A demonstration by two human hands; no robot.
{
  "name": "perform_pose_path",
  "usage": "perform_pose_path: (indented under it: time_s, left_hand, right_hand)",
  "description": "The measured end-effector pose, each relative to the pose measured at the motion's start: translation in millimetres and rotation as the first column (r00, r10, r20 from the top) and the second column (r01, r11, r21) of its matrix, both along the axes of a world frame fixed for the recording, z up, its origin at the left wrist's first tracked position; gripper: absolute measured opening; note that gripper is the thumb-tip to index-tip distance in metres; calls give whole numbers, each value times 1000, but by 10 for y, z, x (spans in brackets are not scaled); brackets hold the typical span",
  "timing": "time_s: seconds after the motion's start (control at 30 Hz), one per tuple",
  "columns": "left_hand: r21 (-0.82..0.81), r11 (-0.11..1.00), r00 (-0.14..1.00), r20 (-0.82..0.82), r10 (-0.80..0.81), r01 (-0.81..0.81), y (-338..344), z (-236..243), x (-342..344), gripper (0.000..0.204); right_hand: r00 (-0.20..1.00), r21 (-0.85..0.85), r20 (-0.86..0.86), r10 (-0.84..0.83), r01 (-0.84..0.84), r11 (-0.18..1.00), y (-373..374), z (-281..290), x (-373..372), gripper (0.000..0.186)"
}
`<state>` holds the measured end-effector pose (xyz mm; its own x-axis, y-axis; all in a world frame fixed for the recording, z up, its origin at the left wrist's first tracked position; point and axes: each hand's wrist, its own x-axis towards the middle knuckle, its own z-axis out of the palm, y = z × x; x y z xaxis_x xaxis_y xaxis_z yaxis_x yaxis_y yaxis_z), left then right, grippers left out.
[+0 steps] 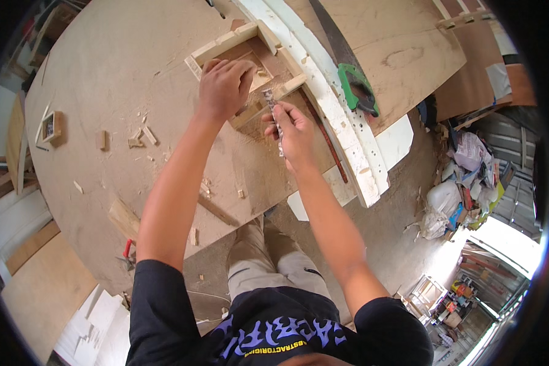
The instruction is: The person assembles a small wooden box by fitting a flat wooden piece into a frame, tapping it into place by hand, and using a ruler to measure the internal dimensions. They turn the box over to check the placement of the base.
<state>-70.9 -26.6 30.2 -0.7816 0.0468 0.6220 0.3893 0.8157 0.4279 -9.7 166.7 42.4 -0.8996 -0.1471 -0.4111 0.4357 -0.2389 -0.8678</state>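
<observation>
A small wooden frame [229, 39] with notched edges lies on the worktable [116, 67]. Over its near left part is my left hand [224, 88], fingers curled closed; the fingertips and whatever they may hold are hidden. My right hand [294, 134] is closed around a narrow, mottled strip-like tool [269, 97]. The tool's upper end points to the frame's near right corner, and its lower end shows below my fingers. I cannot make out its exact kind. Inside the frame are small wood chips [262, 72].
A long white curved board [341, 131] runs beside the frame. Past it lies a green-handled handsaw [355, 88] on a plywood sheet [402, 55]. Wood offcuts [143, 135] and a small wooden box [52, 127] are at left. A reddish rod [332, 149] lies along the board.
</observation>
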Motion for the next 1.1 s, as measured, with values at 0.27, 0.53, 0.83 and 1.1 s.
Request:
perform_pose_path:
  time_s: [0.27, 0.53, 0.83, 1.1]
  left_hand:
    - [581, 798, 760, 589, -275, -162, 268, 672, 565, 22]
    - [850, 424, 774, 486, -406, -311, 153, 504, 600, 20]
    - [834, 371, 736, 541, -406, -408, -46, 508, 703, 18]
    - [908, 183, 797, 417, -437, -376, -204, 427, 909, 17]
  right_hand:
    - [997, 106, -73, 8, 0, 994, 49, 173, 47, 25]
    - [988, 153, -97, 121, -106, 983, 49, 549, 21, 25]
    - [973, 132, 48, 227, -231, 964, 261, 564, -39, 27]
    - [951, 193, -89, 297, -276, 941, 208, 501, 17, 25]
